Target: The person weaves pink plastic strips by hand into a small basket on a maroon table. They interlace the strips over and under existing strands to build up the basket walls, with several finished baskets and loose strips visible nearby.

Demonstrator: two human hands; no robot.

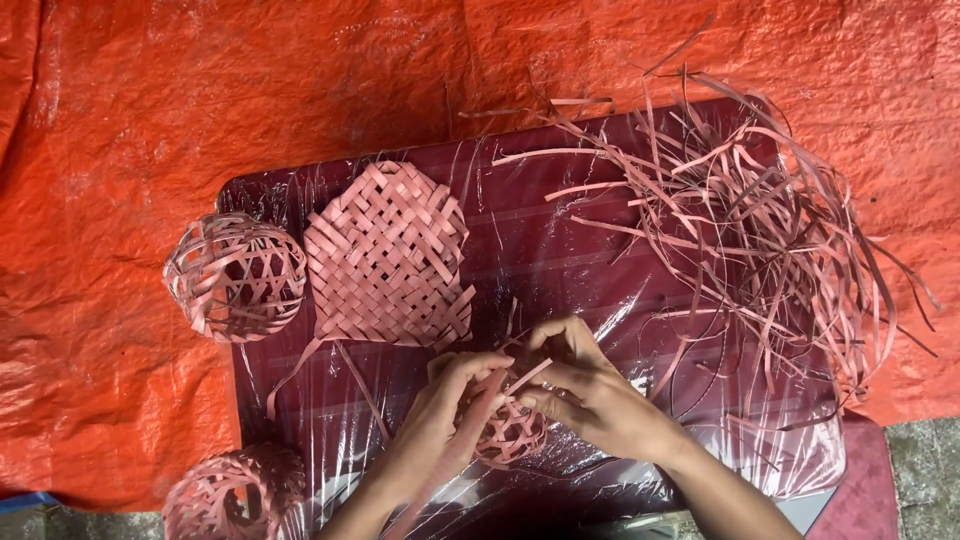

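A small, partly woven ball of pink strips [510, 428] sits low over the dark red table [560, 250], and both my hands are on it. My left hand [445, 405] grips its left side, with a long pink strip running down along my forearm. My right hand [585, 385] pinches a strip end at the top of the ball. A flat woven pink mat [390, 255] lies just beyond my hands.
A loose heap of pink strips [760, 230] covers the table's right side. One finished woven ball [235, 275] rests at the left edge, another [235, 495] at the lower left corner. An orange tarpaulin [150, 120] surrounds the plastic-wrapped table.
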